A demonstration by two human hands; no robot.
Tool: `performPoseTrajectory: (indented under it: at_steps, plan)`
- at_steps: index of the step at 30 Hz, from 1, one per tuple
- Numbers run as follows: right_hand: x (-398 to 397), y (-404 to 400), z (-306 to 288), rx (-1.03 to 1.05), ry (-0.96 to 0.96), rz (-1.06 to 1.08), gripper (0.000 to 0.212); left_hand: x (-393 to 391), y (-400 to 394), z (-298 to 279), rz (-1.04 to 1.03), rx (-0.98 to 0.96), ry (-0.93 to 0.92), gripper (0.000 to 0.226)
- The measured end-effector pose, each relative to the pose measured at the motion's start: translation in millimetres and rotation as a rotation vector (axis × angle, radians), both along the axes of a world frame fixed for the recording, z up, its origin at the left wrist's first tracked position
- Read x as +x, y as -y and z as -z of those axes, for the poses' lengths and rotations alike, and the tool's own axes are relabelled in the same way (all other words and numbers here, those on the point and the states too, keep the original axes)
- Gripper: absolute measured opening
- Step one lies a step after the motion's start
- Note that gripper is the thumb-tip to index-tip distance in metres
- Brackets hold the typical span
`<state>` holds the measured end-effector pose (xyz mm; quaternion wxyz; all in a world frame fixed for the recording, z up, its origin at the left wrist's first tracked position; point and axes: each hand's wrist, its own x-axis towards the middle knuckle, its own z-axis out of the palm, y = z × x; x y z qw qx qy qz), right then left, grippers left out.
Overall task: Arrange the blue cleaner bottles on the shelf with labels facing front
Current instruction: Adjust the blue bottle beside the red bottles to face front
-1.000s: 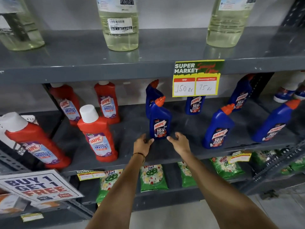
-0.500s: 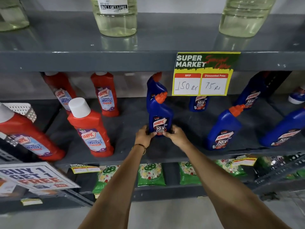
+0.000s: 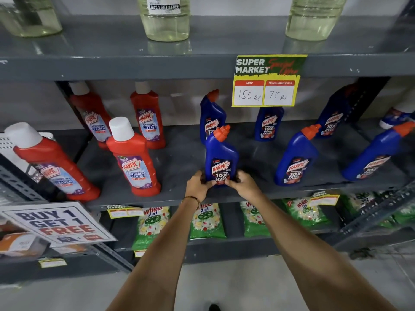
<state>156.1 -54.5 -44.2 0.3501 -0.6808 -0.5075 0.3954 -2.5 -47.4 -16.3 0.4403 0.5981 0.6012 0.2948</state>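
A blue cleaner bottle [image 3: 221,158] with an orange cap stands upright on the grey middle shelf [image 3: 179,167], its label facing me. My left hand [image 3: 197,186] grips its base from the left and my right hand [image 3: 243,184] grips it from the right. A second blue bottle [image 3: 211,115] stands directly behind it. More blue bottles stand to the right: one at the front [image 3: 295,158], one at the far right leaning [image 3: 377,153], one behind the price sign [image 3: 268,123] and one at the back right [image 3: 334,113]. Their labels face front.
Several red cleaner bottles [image 3: 134,160] stand on the left of the same shelf. A yellow price sign [image 3: 267,81] hangs from the upper shelf, which carries clear bottles [image 3: 166,19]. Green detergent packs [image 3: 206,221] fill the lower shelf. A "Buy 1 Get 1 Free" sign [image 3: 56,223] juts out at left.
Both hands moved in from beside the front blue bottle and closed on its base. The view has drawn nearer to the shelf.
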Motion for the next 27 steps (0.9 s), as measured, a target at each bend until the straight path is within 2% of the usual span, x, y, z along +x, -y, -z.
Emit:
performPoseTrajectory:
  at_steps: [27]
  plan:
    - [-2, 13, -4, 0.001, 0.026, 0.003, 0.035, -1, 15, 0, -0.016, 0.005, 0.030, 0.042]
